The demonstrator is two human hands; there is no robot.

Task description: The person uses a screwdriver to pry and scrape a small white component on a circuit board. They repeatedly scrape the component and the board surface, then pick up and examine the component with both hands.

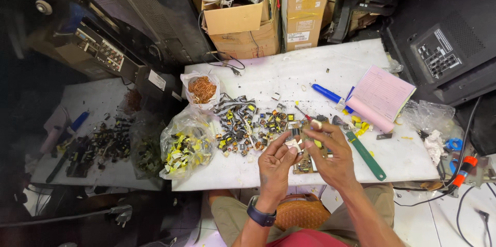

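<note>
Head view: small transformer core (294, 142) is pinched betw. left hand (274, 161) & right hand (330, 156) fingertips; should be pried apart gently, over circuit board (306, 164), w/ grip kept firm.

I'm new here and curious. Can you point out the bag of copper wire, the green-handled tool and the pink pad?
Bag of copper wire (202, 89), head view, on the copper coils.
Green-handled tool (368, 157), head view, mid-handle.
Pink pad (383, 93), head view, middle of the top sheet.
</note>
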